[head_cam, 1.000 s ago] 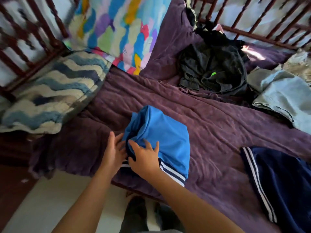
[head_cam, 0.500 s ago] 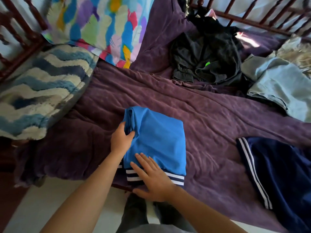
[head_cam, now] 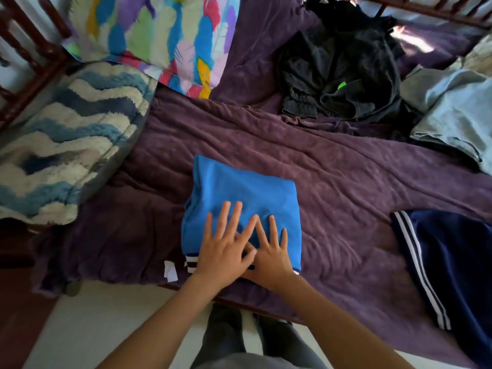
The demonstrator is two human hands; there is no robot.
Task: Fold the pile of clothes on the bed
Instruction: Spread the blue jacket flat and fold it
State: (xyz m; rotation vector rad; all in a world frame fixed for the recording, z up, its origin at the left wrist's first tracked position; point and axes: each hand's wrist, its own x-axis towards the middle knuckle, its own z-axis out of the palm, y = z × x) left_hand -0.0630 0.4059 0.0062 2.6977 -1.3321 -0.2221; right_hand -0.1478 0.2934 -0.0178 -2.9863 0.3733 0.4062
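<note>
A folded blue garment (head_cam: 245, 190) with a navy and white striped hem lies on the purple blanket (head_cam: 332, 182) near the bed's front edge. My left hand (head_cam: 225, 246) and my right hand (head_cam: 270, 251) press flat on its near half, fingers straight and spread, the left partly over the right. A crumpled black garment (head_cam: 338, 73) lies at the back. Light grey-blue trousers (head_cam: 458, 110) lie at the far right. A navy garment with white stripes (head_cam: 458, 265) lies at the right.
A blue and cream wavy cushion (head_cam: 66, 139) sits at the left, a colourful feather-print pillow (head_cam: 159, 35) behind it. Dark wooden bed rails (head_cam: 24, 49) run along the left and back. The white floor (head_cam: 93, 326) and my legs show below the bed edge.
My left hand let go of the blue garment's left edge and moved onto its top. My right hand slid up from the striped hem. Both now lie flat together on it.
</note>
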